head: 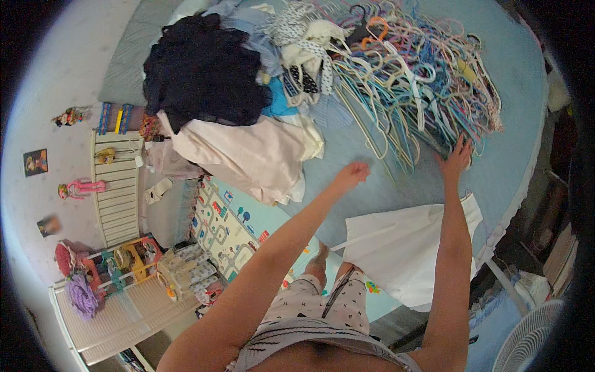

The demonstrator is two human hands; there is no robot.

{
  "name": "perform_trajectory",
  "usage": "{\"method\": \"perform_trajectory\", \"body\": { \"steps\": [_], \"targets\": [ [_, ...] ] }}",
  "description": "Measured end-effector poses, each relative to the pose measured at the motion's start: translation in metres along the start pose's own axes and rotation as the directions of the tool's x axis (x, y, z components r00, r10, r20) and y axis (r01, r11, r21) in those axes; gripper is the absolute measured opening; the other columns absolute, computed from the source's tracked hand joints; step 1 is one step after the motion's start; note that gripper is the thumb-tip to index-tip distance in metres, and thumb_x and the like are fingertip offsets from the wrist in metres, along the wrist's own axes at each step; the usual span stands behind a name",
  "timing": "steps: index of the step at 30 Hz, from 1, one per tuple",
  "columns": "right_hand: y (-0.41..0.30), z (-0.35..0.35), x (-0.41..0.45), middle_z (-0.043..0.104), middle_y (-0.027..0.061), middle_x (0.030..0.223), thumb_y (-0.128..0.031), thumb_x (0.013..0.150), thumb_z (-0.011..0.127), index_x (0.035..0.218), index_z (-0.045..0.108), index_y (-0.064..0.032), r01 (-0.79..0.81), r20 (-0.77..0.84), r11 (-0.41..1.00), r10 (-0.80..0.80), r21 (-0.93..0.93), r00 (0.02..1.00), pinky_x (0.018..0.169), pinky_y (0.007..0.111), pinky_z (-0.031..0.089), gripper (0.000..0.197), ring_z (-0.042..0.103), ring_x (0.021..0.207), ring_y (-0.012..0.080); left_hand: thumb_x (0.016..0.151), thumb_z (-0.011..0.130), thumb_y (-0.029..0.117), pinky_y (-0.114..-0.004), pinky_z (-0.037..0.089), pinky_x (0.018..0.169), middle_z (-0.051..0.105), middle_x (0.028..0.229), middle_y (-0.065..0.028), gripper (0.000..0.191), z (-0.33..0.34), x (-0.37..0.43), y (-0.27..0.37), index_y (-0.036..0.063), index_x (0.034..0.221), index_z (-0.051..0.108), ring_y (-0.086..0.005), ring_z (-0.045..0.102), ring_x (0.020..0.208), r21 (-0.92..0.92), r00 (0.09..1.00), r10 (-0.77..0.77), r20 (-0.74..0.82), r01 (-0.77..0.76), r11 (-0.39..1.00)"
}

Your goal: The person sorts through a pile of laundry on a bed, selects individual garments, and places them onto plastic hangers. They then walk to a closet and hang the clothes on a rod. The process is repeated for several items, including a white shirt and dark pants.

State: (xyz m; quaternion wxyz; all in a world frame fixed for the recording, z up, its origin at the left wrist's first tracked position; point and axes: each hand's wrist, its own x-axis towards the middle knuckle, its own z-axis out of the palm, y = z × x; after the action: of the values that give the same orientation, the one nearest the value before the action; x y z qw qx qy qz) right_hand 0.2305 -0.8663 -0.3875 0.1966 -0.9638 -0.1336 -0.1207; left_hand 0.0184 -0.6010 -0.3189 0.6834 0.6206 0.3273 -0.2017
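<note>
A big heap of tangled clothes hangers [418, 79] in many colours lies on the bed's blue-grey cover [320, 181]. My right hand [456, 158] is at the heap's near edge with its fingers spread over some hangers; whether it grips one is hidden. My left hand [353, 176], slightly blurred, hovers left of the hangers with its fingers curled, and nothing shows in it. A white garment [395, 246] hangs over the bed's near edge beneath my right forearm. Left of the hangers lie a black ruffled garment [204, 74], a pale pink cloth [241, 149] and black-and-white dotted fabric [325, 60].
A play mat [232, 242] with printed roads covers the floor by my legs. At the left stand a white slatted rack [116, 186] and a shelf [121, 321] bearing toys and cloth items. A white fan [530, 339] is at the lower right, close to the bed.
</note>
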Motion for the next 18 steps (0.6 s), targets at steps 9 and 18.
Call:
{"method": "perform_trajectory", "body": {
  "steps": [9, 18],
  "targets": [
    [-0.076, -0.045, -0.036, 0.025, 0.0195, 0.138, -0.014, 0.059, 0.074, 0.131, 0.031, -0.0052, -0.062, 0.152, 0.996, 0.051, 0.069, 0.987, 0.099, 0.042, 0.03, 0.084, 0.029, 0.124, 0.0366, 0.082, 0.057, 0.01, -0.027, 0.046, 0.073, 0.06, 0.097, -0.0056, 0.027, -0.145, -0.123, 0.001, 0.0018, 0.107, 0.057, -0.014, 0.056, 0.082, 0.067, 0.907, 0.28, -0.316, -0.273, 0.96],
    [-0.258, -0.062, -0.154, 0.042, 0.0159, 0.123, -0.015, 0.068, 0.069, 0.122, 0.042, -0.0049, 0.183, 0.298, 0.943, -0.266, 0.279, 0.917, 0.094, 0.038, 0.037, 0.061, 0.043, 0.113, 0.0338, 0.072, 0.062, 0.009, -0.041, 0.034, 0.093, 0.05, 0.114, -0.0166, 0.04, -0.355, -0.157, 0.168, 0.0045, 0.111, 0.053, -0.0333, 0.045, 0.108, 0.878, 0.076, 0.896, -0.437, -0.181, 0.443]
  ]
}}
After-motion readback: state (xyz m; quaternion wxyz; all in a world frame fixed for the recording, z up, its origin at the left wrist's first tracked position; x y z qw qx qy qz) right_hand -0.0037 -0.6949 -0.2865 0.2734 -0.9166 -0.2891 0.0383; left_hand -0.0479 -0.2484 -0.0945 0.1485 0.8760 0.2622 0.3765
